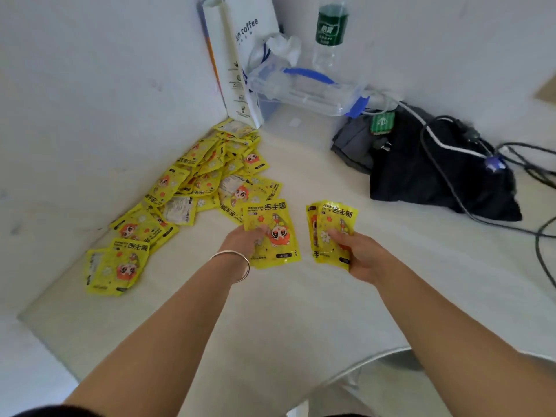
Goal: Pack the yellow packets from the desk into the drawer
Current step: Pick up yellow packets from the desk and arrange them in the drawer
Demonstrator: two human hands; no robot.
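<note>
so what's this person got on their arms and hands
Both forearms are bare, no sleeves on them. A thin, plain silver-coloured bangle circles the wrist of the left hand. The right hand and its wrist carry nothing visible. No gloves or rings show. Dark fabric at the bottom left edge may be clothing.

I read "coffee" on the white bag. The yellow packets in front of the bag show upside-down "HAND WARMER" and 暖手宝. The label on the bottle right of the bag is too blurred to read.
</note>
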